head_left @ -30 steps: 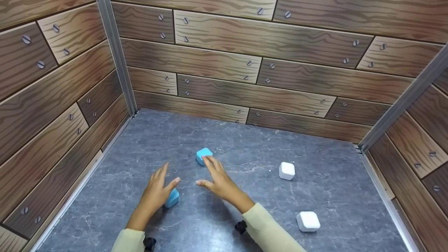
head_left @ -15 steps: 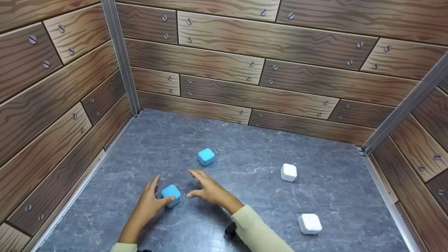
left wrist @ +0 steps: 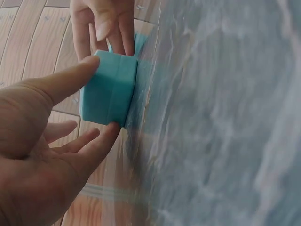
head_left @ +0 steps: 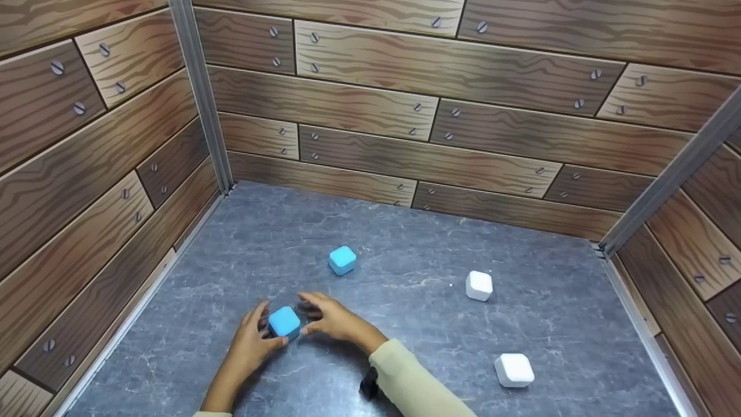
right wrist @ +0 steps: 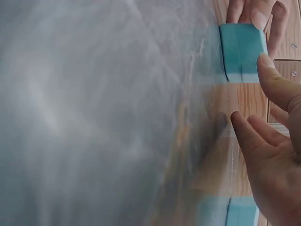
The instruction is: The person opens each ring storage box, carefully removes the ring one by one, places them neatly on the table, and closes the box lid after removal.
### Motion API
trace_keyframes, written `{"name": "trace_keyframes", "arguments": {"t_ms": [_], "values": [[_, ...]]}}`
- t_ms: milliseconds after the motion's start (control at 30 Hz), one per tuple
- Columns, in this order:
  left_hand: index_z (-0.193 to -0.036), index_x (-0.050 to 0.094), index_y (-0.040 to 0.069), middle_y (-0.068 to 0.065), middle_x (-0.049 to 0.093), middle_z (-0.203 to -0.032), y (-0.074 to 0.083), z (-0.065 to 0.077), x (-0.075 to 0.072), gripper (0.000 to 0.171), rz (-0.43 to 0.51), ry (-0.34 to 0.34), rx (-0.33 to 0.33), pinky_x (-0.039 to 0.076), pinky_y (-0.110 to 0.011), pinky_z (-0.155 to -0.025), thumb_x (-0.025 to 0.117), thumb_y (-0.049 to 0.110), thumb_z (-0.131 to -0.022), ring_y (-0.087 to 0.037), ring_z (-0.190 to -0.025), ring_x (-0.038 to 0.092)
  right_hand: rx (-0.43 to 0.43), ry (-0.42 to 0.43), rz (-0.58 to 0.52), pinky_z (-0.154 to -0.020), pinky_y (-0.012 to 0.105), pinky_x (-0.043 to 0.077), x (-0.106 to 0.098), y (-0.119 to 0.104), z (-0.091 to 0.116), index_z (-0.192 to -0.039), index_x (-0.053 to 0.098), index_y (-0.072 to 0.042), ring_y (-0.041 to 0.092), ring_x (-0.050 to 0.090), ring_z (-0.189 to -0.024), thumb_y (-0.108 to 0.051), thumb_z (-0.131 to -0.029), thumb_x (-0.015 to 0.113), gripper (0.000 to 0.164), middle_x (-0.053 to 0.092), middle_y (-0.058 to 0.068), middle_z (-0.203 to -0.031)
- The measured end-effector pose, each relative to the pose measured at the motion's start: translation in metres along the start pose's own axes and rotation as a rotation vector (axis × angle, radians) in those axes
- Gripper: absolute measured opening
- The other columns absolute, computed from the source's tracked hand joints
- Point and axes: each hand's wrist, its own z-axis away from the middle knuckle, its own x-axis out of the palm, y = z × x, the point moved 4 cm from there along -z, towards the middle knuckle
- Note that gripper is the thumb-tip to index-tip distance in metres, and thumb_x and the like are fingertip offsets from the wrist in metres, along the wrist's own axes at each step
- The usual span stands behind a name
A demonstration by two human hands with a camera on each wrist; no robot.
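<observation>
Low in the head view, a light-blue rounded block [head_left: 284, 321] sits on the dark marbled surface between the two hands. My left hand [head_left: 249, 339] holds it from the left; in the left wrist view its thumb [left wrist: 87, 70] is on one corner and a fingertip [left wrist: 113, 128] on the opposite edge. On the other side is my right hand [head_left: 333, 318], its thumb [right wrist: 269, 70] close to or touching the block's corner and its fingers spread apart from it. Farther back lies a second blue block [head_left: 343, 260], which no hand touches.
To the right stand two white rounded blocks, one farther back [head_left: 479, 285] and one nearer [head_left: 514, 370]. Wood-patterned panels [head_left: 370, 121] wall the surface at the back, left and right, with metal posts [head_left: 202, 98] in the corners.
The right hand has come away from the farther blue block, moving left and nearer to the close one. The left hand has drawn back slightly and its fingers have closed around that nearer block.
</observation>
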Motion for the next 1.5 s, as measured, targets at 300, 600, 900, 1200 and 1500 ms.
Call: {"name": "trace_keyframes", "arguments": {"t_ms": [300,600,900,1200,1500], "values": [[-0.148,0.035,-0.001,-0.030,0.035,-0.146,0.003,-0.001,0.007,0.082,-0.056,0.012,0.031,0.044,-0.049,-0.109,0.080,0.003,-0.078,-0.046,-0.133,0.043,-0.050,-0.024,-0.035,-0.101,0.019,0.048,0.010,-0.005,-0.003,-0.151,0.039,-0.014,0.017,0.052,-0.131,-0.016,-0.086,0.074,0.075,0.044,0.004,-0.150],[-0.142,0.043,-0.003,-0.027,0.042,-0.141,0.006,-0.003,0.009,0.071,-0.054,0.006,0.040,0.048,-0.047,-0.105,0.078,0.001,-0.080,-0.043,-0.130,0.048,-0.076,0.010,0.015,-0.101,0.019,0.046,0.010,-0.007,0.000,-0.149,0.043,-0.012,0.014,0.053,-0.129,-0.020,-0.088,0.071,0.068,0.047,0.003,-0.149],[-0.141,0.044,-0.003,-0.027,0.042,-0.142,0.006,-0.001,0.007,0.069,-0.039,-0.001,0.097,0.050,-0.045,-0.103,0.076,0.001,-0.081,-0.043,-0.131,0.047,-0.041,0.069,-0.025,-0.097,0.022,0.051,0.009,-0.006,0.001,-0.140,0.053,-0.012,0.016,0.058,-0.122,-0.020,-0.085,0.075,0.060,0.055,0.003,-0.137],[-0.141,0.045,-0.002,-0.026,0.045,-0.144,0.011,-0.010,0.012,0.067,-0.036,-0.043,0.132,0.048,-0.045,-0.105,0.076,0.006,-0.083,-0.040,-0.134,0.046,0.012,0.152,-0.099,-0.094,0.026,0.054,0.006,0.000,0.003,-0.133,0.057,-0.014,0.017,0.060,-0.117,-0.014,-0.083,0.078,0.054,0.058,0.003,-0.130],[-0.142,0.043,-0.003,-0.025,0.044,-0.144,0.016,-0.022,0.016,0.064,-0.036,-0.104,0.138,0.045,-0.046,-0.108,0.070,-0.006,-0.084,-0.040,-0.135,0.044,0.023,0.234,-0.205,-0.095,0.031,0.055,0.006,0.005,0.006,-0.131,0.055,-0.006,0.023,0.061,-0.116,-0.006,-0.082,0.077,0.053,0.057,0.011,-0.127]]}}
